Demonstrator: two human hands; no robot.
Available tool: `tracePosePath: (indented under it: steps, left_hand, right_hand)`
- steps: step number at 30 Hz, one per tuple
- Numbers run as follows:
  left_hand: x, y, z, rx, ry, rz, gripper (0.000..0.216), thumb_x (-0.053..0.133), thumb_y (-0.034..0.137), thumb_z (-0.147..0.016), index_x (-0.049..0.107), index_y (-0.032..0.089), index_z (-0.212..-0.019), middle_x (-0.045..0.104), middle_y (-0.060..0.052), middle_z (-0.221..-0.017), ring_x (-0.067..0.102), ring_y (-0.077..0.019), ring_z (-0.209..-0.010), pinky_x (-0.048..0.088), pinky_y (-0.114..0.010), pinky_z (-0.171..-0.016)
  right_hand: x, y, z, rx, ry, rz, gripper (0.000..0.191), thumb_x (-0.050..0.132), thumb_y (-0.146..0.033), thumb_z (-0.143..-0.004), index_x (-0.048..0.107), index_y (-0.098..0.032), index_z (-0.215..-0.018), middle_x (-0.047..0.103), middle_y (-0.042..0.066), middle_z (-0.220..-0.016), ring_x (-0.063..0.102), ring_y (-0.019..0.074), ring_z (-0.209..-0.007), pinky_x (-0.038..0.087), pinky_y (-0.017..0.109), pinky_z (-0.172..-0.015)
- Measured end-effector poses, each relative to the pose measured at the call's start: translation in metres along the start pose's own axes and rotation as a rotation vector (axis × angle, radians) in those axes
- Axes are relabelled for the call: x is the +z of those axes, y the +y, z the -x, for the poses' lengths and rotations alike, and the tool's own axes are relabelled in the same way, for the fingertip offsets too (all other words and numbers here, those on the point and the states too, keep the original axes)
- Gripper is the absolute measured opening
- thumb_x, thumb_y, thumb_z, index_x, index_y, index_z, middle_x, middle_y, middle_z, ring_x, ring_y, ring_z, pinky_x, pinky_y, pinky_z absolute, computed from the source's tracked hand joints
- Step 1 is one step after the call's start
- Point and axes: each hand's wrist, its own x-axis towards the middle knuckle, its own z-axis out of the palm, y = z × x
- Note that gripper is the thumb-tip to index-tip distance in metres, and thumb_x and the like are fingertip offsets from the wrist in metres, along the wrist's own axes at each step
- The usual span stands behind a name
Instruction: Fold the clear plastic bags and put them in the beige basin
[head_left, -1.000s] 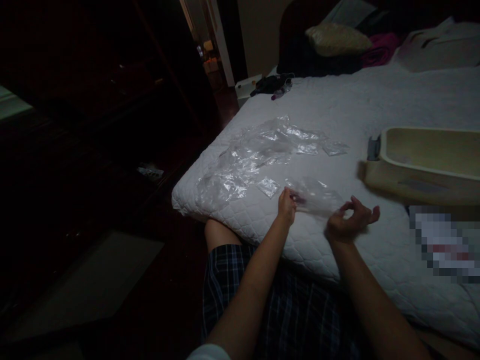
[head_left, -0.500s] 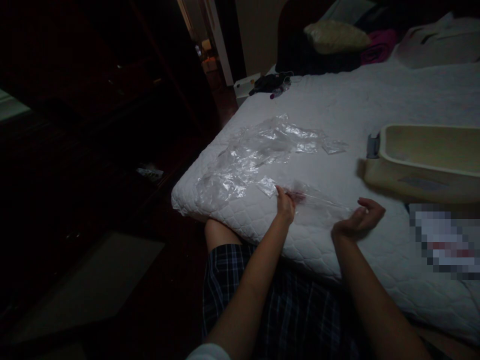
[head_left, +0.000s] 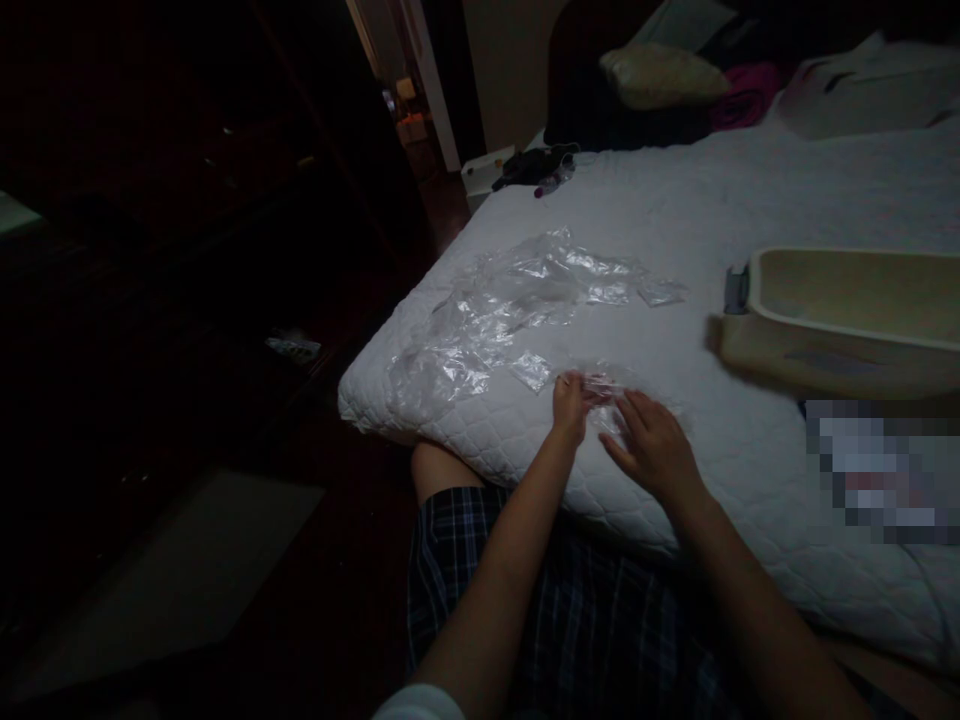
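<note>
Over the near edge of the white quilted mattress, my left hand is closed on a clear plastic bag with something reddish showing in or under it. My right hand lies against the bag's right part, fingers stretched out and apart. Just left of my hands, a small clear packet rests on the mattress. Beyond it spreads a crumpled heap of clear plastic bags. Dim light hides what exactly the bag contains.
A cream plastic bin with a grey latch stands at the right. Nearer me is a blurred-out item. A yellowish pillow and a pink roll lie at the back. Dark floor drops off to the left.
My right hand has moved left from the far end of the stretched bag to beside my left hand. The bag is now bunched up; my left hand has stayed about where it was.
</note>
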Motion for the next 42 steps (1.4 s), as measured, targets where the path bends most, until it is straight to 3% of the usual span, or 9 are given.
tracePosePath:
  steps: [4,9,18,21,25,30,36,40,42]
  left_hand:
    - [-0.001,-0.004,-0.001,0.008,-0.026,-0.058,0.032,0.052,0.048,-0.086,0.045,0.017,-0.087,0.065,-0.003,-0.076,0.067,-0.0164,-0.064,0.054,-0.031,-0.064]
    - [-0.004,-0.012,-0.007,0.024,-0.040,-0.090,0.032,0.048,0.049,-0.088,0.044,0.017,-0.088,0.063,-0.002,-0.072,0.067,-0.0171,-0.061,0.054,-0.030,-0.058]
    - [-0.003,-0.012,-0.004,-0.002,-0.009,-0.140,0.031,0.056,0.047,-0.083,0.047,0.018,-0.090,0.061,0.000,-0.074,0.062,-0.0120,-0.058,0.051,-0.024,-0.056]
    - [-0.002,-0.006,-0.001,-0.008,-0.019,-0.063,0.031,0.058,0.044,-0.081,0.048,0.020,-0.097,0.065,-0.002,-0.087,0.064,-0.0139,-0.067,0.050,-0.026,-0.064]
    - [-0.002,0.013,0.009,0.029,-0.057,0.139,0.031,0.048,0.043,-0.084,0.052,0.019,-0.103,0.064,-0.009,-0.109,0.064,-0.0191,-0.095,0.048,-0.030,-0.077]
    - [-0.005,0.032,0.037,-0.127,-0.327,0.213,0.052,0.048,0.060,-0.078,0.057,0.017,-0.106,0.064,-0.014,-0.113,0.060,-0.0254,-0.107,0.046,-0.034,-0.083]
    - [-0.002,0.018,0.067,-0.262,-0.404,-0.075,0.047,0.077,0.043,-0.060,0.063,0.016,-0.096,0.068,-0.009,-0.100,0.064,-0.0192,-0.085,0.049,-0.030,-0.076]
    - [-0.003,0.011,0.075,-0.157,-0.242,-0.209,0.043,0.079,0.047,-0.057,0.060,0.014,-0.078,0.067,-0.004,-0.075,0.062,-0.0144,-0.063,0.048,-0.025,-0.059]
    - [-0.007,0.011,0.078,-0.112,-0.171,-0.235,0.045,0.076,0.052,-0.058,0.055,0.016,-0.075,0.063,0.000,-0.068,0.058,-0.0119,-0.053,0.044,-0.023,-0.050]
  right_hand:
    - [0.004,-0.001,0.014,0.055,-0.162,0.042,0.055,0.043,-0.042,-0.090,0.045,-0.007,-0.131,0.044,0.022,-0.138,0.039,0.0313,-0.130,0.032,0.048,-0.105]
    - [0.000,-0.011,0.032,0.096,-0.210,0.041,0.057,0.041,-0.045,-0.090,0.043,-0.008,-0.135,0.038,0.020,-0.144,0.032,0.0304,-0.134,0.029,0.049,-0.107]
    - [-0.014,-0.023,0.046,0.157,-0.160,-0.108,0.036,0.038,-0.027,-0.092,0.061,-0.013,-0.116,0.061,0.016,-0.123,0.057,0.0272,-0.113,0.041,0.046,-0.098]
    - [-0.032,-0.019,0.038,0.337,-0.189,-0.317,0.034,0.040,-0.032,-0.090,0.065,-0.017,-0.108,0.067,0.014,-0.111,0.063,0.0279,-0.101,0.047,0.045,-0.090]
    - [-0.071,-0.004,0.019,0.798,-0.153,-0.906,0.036,0.051,-0.052,-0.082,0.066,-0.021,-0.093,0.071,0.008,-0.083,0.068,0.0230,-0.074,0.054,0.037,-0.068]
    - [-0.102,0.013,-0.006,1.112,0.054,-1.321,0.035,0.073,-0.051,-0.062,0.066,-0.022,-0.082,0.064,0.000,-0.066,0.059,0.0121,-0.052,0.046,0.021,-0.042]
    - [-0.098,0.016,-0.018,1.155,0.144,-1.301,0.031,0.071,-0.049,-0.066,0.067,-0.021,-0.079,0.065,0.001,-0.080,0.059,0.0106,-0.058,0.048,0.019,-0.045]
    - [-0.088,0.016,-0.013,1.088,0.107,-1.288,0.045,0.048,-0.063,-0.081,0.065,-0.021,-0.083,0.068,0.009,-0.089,0.066,0.0200,-0.075,0.056,0.033,-0.063]
    - [-0.085,0.015,-0.011,1.017,0.064,-1.221,0.045,0.051,-0.064,-0.078,0.065,-0.021,-0.085,0.069,0.009,-0.087,0.067,0.0227,-0.080,0.055,0.038,-0.071]
